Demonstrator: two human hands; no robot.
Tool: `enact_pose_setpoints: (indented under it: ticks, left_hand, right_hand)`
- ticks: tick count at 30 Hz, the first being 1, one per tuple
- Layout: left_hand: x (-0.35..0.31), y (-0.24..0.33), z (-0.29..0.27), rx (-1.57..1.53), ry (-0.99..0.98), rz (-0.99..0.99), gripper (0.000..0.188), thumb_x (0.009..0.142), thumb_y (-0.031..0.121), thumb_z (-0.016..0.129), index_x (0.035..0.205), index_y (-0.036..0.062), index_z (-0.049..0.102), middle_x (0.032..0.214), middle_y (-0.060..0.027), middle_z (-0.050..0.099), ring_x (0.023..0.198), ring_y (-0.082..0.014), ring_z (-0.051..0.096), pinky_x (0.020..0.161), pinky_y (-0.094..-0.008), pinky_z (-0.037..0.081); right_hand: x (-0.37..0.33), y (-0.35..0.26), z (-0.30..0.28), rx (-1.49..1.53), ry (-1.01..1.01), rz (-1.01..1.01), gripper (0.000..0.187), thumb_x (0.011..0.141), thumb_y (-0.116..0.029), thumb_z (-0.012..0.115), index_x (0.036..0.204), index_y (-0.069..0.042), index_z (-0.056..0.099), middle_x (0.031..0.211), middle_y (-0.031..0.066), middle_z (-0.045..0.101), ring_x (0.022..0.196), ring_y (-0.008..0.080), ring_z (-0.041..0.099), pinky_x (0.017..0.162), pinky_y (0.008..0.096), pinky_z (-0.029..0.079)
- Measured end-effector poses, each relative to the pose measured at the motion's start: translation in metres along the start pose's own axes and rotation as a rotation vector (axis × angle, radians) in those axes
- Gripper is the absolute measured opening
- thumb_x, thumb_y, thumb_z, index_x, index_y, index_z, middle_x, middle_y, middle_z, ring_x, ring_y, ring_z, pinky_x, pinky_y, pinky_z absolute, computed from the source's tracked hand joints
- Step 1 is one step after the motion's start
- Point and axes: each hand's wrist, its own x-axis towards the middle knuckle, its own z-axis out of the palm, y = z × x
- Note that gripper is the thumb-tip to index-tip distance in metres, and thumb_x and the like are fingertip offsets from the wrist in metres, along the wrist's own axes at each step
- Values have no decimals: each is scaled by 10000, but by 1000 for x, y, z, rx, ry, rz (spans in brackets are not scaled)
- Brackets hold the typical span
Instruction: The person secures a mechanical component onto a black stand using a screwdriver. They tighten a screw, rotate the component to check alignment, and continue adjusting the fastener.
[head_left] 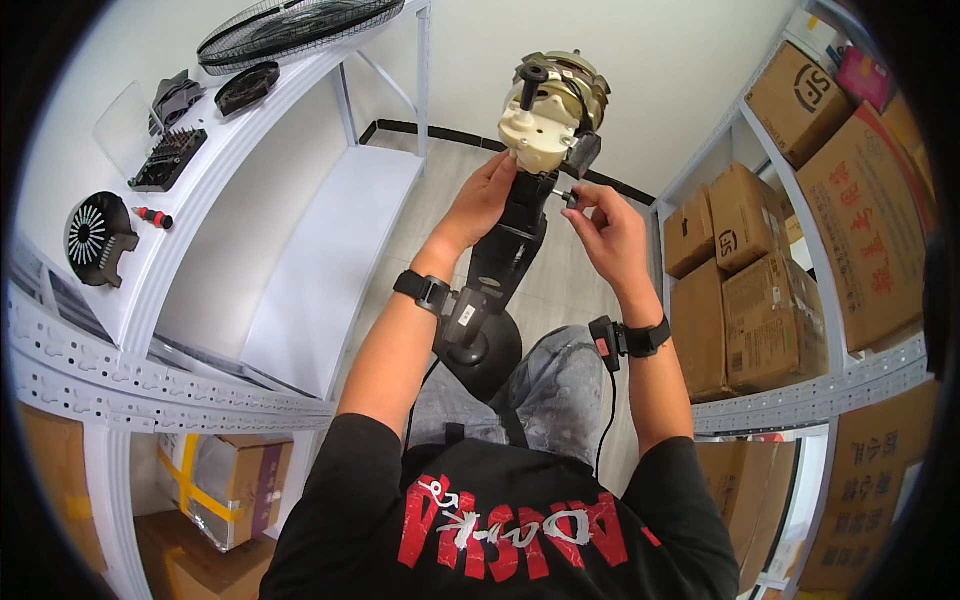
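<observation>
A partly stripped pedestal fan stands before me, with its bare motor head [545, 110] on top of a black neck and stand [510, 250]. My left hand [478, 203] is closed on the left side of the neck, just below the cream gear housing [533, 140]; some fingers are hidden behind it. On the other side, my right hand [607, 228] pinches a small black knob screw [570, 199], whose metal shank points at the neck. Whether the shank is still in its hole I cannot tell. The fan's round base [480, 350] is between my legs.
On the white shelf [205, 240] at left lie a fan grille [300, 30], a black round part [247, 88], a bit set [168, 160], a red-black screwdriver [153, 217] and a slotted motor cover [98, 240]. Cardboard boxes [770, 320] fill the right rack.
</observation>
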Motion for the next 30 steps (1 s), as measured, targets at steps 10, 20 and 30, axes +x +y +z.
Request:
enact_pose_setpoints:
  ticks: [10,20,30]
  left_hand:
    - [-2,1,1,21,-12,4,484,1083,382,400,1330,-6,552,1237,-53,635,1143,-119,542,1008,-261,398]
    - [-1,0,-5,25,-20,-56,486,1082,385,399,1312,-11,562,1221,-56,638,1127,-118,547,994,-256,404]
    - [0,-1,-3,6,-26,-63,533,1077,446,378,1293,-5,565,1224,-51,622,1125,-124,535,1010,-269,393]
  right_hand:
    - [4,12,3,374,-44,216,212,951,-188,677,1101,-46,629,796,-22,610,544,69,425,519,222,361]
    - [9,16,-3,767,-361,696,284,998,-283,607,884,-30,668,649,-14,569,545,83,468,518,251,378]
    - [0,6,1,-92,17,-69,259,900,-148,718,1117,-30,642,735,-12,591,545,72,414,511,245,360]
